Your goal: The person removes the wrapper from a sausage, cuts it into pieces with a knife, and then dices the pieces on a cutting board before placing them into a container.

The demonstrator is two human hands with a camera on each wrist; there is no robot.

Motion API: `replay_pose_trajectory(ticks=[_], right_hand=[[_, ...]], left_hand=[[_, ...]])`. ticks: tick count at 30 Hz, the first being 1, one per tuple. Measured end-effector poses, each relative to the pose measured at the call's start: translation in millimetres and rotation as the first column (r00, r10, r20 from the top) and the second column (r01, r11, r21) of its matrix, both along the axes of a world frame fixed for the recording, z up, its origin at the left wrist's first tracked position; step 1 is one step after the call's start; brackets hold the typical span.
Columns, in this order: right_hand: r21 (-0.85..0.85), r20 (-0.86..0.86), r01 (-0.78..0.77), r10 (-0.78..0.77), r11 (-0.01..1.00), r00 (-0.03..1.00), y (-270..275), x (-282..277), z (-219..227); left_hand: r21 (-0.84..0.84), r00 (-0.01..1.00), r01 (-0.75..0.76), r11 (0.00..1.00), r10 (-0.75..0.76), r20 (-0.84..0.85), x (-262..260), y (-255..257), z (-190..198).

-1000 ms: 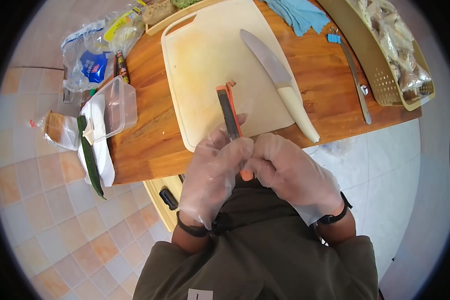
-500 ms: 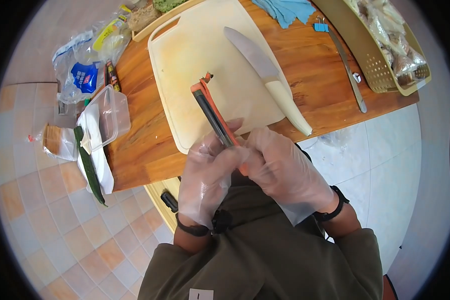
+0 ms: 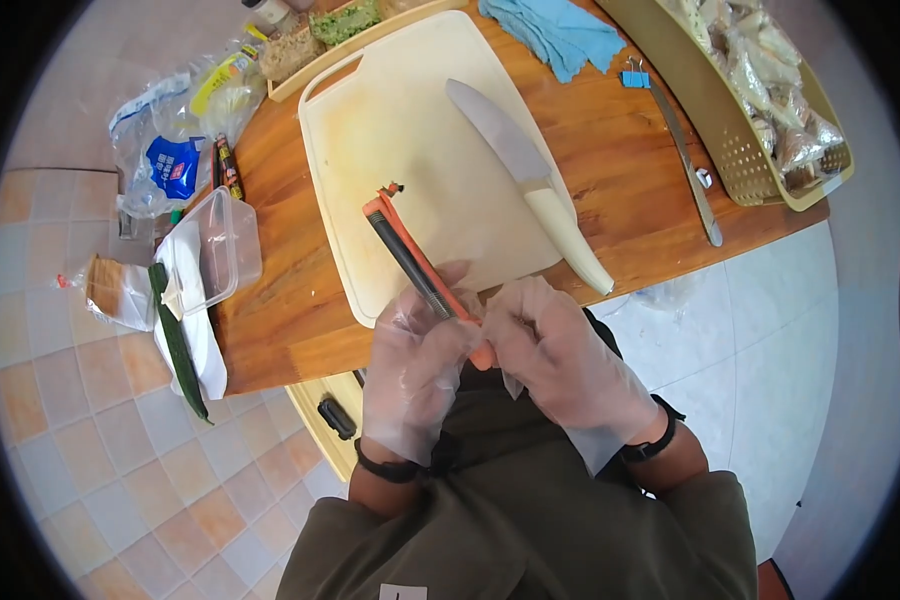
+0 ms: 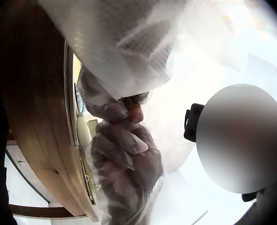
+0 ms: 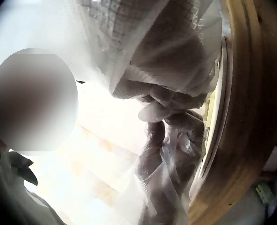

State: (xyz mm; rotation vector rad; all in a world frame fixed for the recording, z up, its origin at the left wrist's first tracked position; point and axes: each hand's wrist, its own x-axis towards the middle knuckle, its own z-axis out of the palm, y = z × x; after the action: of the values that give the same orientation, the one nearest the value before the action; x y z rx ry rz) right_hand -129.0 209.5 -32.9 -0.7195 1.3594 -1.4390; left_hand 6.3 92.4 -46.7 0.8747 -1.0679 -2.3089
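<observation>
A long orange-and-black stick point(image 3: 410, 255) slants up and left over the cutting board point(image 3: 340, 150), a small dark tuft at its top end. My gloved left hand point(image 3: 410, 375) grips its lower part, and the orange end shows between the hands. Close against that end, my gloved right hand point(image 3: 568, 360) has curled fingers and thumb pinching at it; the exact contact is partly hidden. In the left wrist view, the orange tip point(image 4: 136, 113) sits between the left hand point(image 4: 124, 51) and right hand point(image 4: 127, 173). The stick is hidden in the right wrist view.
A large knife point(image 3: 500, 135) lies on the board's right side. Left are a cucumber point(image 3: 178, 345), a clear container point(image 3: 232, 250) and plastic packaging point(image 3: 175, 165). Toward the right lie a blue cloth point(image 3: 560, 35), a narrow metal blade point(image 3: 688, 165) and a basket of bags point(image 3: 745, 165).
The stick, more upright a second ago, leans further left, its top end lower left over the board. Both hands still stay together at its lower end. The head view has shifted slightly.
</observation>
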Motion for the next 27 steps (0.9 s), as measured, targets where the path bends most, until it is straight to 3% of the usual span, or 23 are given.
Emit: replay_pose_trajectory(ticks=[3, 5, 9, 11, 12, 14, 17, 19, 24, 26, 27], right_hand=[[0.046, -0.010, -0.043, 0.043, 0.998, 0.999, 2, -3, 6], [-0.041, -0.343, -0.046, 0.029, 0.998, 0.939, 1, -3, 3], [-0.070, -0.459, -0.105, 0.062, 0.992, 0.886, -1, -6, -1], [0.048, -0.634, -0.215, 0.196, 0.975, 0.748, -4, -10, 7], [0.047, -0.633, -0.213, 0.194, 0.976, 0.749, -3, -11, 6], [0.073, -0.768, -0.277, 0.231, 0.958, 0.598, 0, -14, 1], [0.148, -0.808, -0.256, 0.266, 0.955, 0.526, -2, -11, -3], [0.115, -0.810, -0.230, 0.225, 0.966, 0.542, -3, -10, -5], [0.068, -0.807, -0.210, 0.177, 0.975, 0.563, -3, -8, -14], [0.158, -0.855, -0.214, 0.242, 0.964, 0.459, -4, -6, -10], [0.161, -0.854, -0.216, 0.246, 0.963, 0.459, -5, -5, -8]], left_hand=[[-0.015, 0.999, 0.015, 1.000, -0.015, -0.032, 2, -1, 1], [-0.021, 0.997, 0.039, 0.999, -0.040, -0.059, 1, -3, 3], [-0.034, 0.995, 0.071, 0.997, -0.068, 0.076, 0, -4, 11], [-0.060, 0.989, 0.074, 0.995, -0.065, 0.136, 1, -5, 11], [-0.031, 0.990, 0.098, 0.995, -0.095, 0.106, 2, -6, 10], [-0.001, 0.989, 0.126, 0.992, -0.126, 0.077, 3, -6, 9], [-0.074, 0.975, 0.138, 0.988, -0.122, 0.186, -1, -6, 11], [-0.119, 0.945, 0.192, 0.974, -0.150, 0.292, -1, -7, 13], [-0.191, 0.966, 0.188, 0.963, -0.147, 0.213, 10, -6, 2], [-0.176, 0.971, 0.182, 0.967, -0.149, 0.185, 10, -6, 2], [-0.200, 0.967, 0.200, 0.959, -0.160, 0.199, 10, -7, 4]])
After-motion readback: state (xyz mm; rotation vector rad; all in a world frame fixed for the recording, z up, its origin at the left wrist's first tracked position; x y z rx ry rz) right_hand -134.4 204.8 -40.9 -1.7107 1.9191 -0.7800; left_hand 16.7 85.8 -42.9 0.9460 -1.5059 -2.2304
